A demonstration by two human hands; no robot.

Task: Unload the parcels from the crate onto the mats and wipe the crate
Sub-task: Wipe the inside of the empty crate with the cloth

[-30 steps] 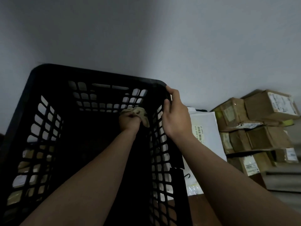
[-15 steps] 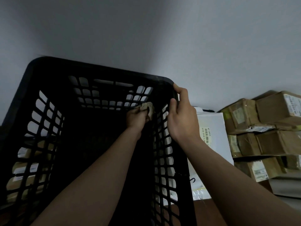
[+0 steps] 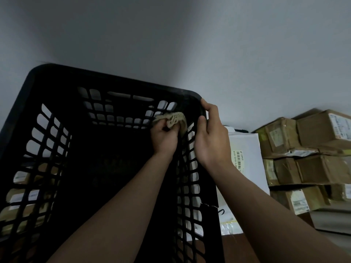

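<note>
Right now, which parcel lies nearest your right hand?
The white poly mailer with the barcode label, right beside the right hand; the brown cardboard boxes sit farther right.

Dim, crate [image 3: 114, 82] interior near black (perhaps underexposed), edges bowed

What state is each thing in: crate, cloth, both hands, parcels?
crate, opening toward the camera, no parcel visible inside.
cloth, bunched, against the far right inner corner.
left hand, inside the crate, gripping the cloth.
right hand, gripping the crate's right rim.
cardboard boxes, closed, stacked outside, right of the crate.
white mailer, outside, beside the crate's right wall.
</note>
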